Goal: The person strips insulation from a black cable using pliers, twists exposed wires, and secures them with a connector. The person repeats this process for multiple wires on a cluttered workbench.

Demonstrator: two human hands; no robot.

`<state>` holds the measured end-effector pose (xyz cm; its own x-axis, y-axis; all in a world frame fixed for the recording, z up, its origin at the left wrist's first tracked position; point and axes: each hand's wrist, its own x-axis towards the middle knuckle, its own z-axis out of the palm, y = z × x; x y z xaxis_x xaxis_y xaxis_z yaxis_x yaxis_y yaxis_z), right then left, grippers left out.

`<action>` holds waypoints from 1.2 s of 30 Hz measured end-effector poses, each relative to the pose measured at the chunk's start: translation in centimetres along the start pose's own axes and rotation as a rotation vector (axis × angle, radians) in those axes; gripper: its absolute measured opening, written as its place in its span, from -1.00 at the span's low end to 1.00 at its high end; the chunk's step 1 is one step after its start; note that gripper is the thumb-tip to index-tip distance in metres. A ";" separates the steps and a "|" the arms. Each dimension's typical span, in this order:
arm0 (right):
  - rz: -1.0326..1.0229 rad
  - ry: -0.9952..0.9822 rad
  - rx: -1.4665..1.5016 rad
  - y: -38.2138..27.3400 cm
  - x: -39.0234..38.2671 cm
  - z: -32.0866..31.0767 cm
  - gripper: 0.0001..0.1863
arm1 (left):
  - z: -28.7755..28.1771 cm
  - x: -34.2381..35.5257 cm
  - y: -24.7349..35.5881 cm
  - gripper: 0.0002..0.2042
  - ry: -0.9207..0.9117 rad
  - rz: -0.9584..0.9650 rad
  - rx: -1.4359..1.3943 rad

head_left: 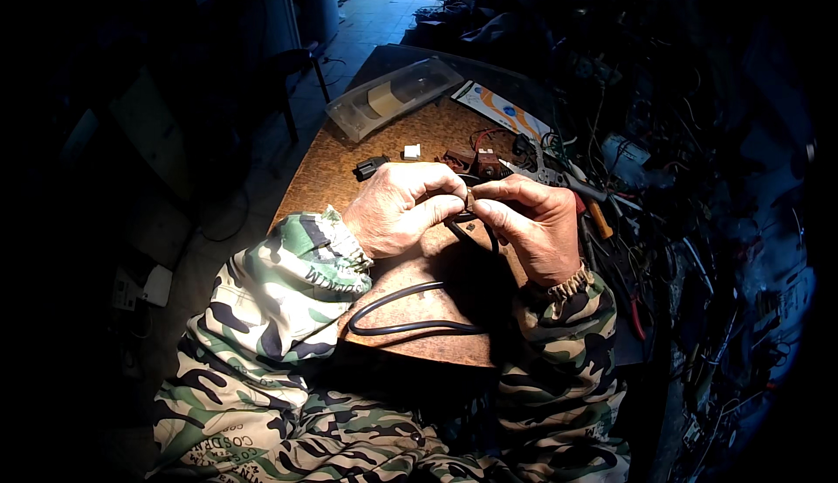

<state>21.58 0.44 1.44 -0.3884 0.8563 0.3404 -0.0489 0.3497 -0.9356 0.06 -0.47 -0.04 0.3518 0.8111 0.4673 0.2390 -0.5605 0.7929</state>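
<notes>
My left hand (406,208) and my right hand (537,221) meet over the wooden table (301,182), thumb and forefinger of each pinched together. Between the fingertips is a small brownish piece (470,198), too small and too covered to name. A black cable (410,329) loops over the table near me, and part of it runs up just beneath the fingertips. Beyond my left hand lie a black connector (371,167) and a small white connector (412,151). Past the fingertips sit reddish-brown connector blocks (486,164) with wires.
A clear plastic tray (349,116) holding a tan piece stands at the far side, beside a printed white-and-orange packet (506,109). Pliers (548,173), an orange-handled tool (600,219) and tangled wires crowd the right. A dark stool (288,68) stands beyond the table's left edge.
</notes>
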 end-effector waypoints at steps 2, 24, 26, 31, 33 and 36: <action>0.012 -0.051 -0.056 -0.4 0.1 -0.1 -0.79 | -0.4 -0.2 0.4 -0.93 0.007 0.004 0.026; -0.019 0.174 -0.191 0.3 -0.1 1.0 -0.61 | 0.3 0.0 -0.1 -0.93 -0.013 0.043 0.020; 0.035 0.169 0.082 -0.9 0.0 1.7 -0.80 | 0.3 -0.1 -0.4 -0.94 -0.004 0.063 0.035; -0.006 0.031 0.024 0.0 -0.2 0.0 -0.84 | 0.3 0.1 -0.1 -0.90 0.011 0.030 0.038; 0.043 0.021 -0.012 -0.4 -0.4 -0.1 -0.82 | 0.2 0.0 0.1 -0.91 0.008 0.039 0.043; -0.088 0.110 -0.093 0.3 -0.2 0.8 -0.90 | 0.0 -0.1 0.3 -0.92 0.010 0.044 0.054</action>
<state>20.92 0.09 1.06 -0.2828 0.8555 0.4338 0.0094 0.4547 -0.8906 0.10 -0.78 0.16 0.3539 0.7872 0.5051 0.2725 -0.6034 0.7494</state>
